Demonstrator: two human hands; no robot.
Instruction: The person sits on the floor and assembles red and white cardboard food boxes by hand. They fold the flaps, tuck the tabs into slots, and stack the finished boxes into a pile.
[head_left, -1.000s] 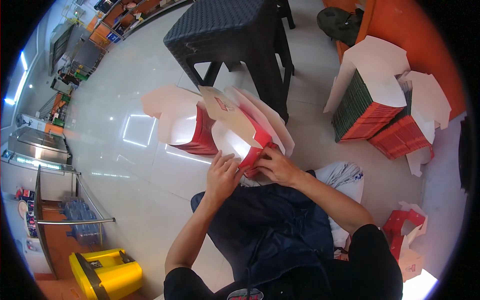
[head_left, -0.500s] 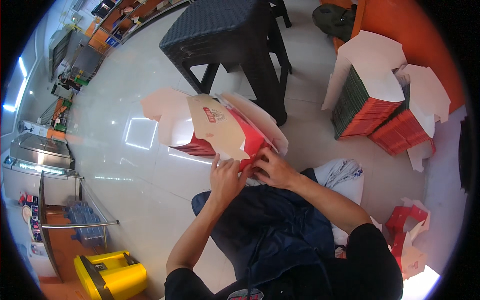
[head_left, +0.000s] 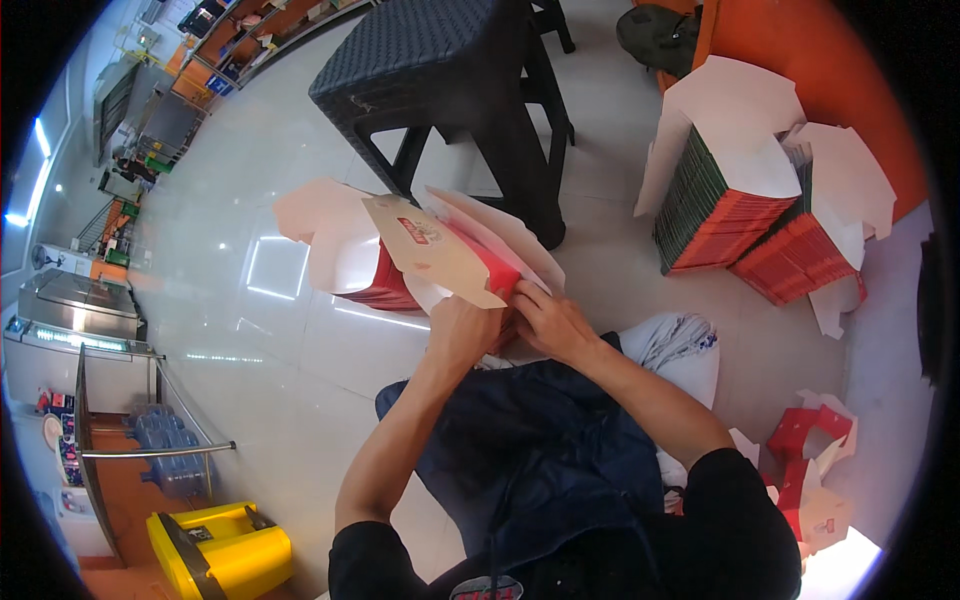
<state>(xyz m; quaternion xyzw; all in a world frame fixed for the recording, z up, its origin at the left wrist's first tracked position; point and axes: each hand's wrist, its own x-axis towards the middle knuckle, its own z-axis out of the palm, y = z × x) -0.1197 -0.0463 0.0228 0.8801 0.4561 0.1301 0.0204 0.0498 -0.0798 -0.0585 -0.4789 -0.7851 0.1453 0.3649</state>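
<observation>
A red and beige cardboard carton (head_left: 440, 247), partly folded with white inner flaps, stands tilted in front of me between both hands. My left hand (head_left: 463, 333) is closed at its near lower edge, its fingertips hidden behind the beige panel. At the carton's near right corner, my right hand (head_left: 553, 322) grips the red side with bent fingers. Just left of the carton, a stack of flat red and white cartons (head_left: 345, 250) rests on the floor, partly covered by it.
A black plastic stool (head_left: 430, 75) stands beyond the carton. To the right are two tall stacks of flat cartons (head_left: 730, 215) beside an orange panel (head_left: 800, 50). Loose carton pieces (head_left: 810, 450) lie at the lower right. At the lower left sits a yellow bin (head_left: 235, 550).
My left hand has turned and slid under the beige panel, its fingers now out of sight. The carton has tipped slightly, while my right hand stays at its right corner.
</observation>
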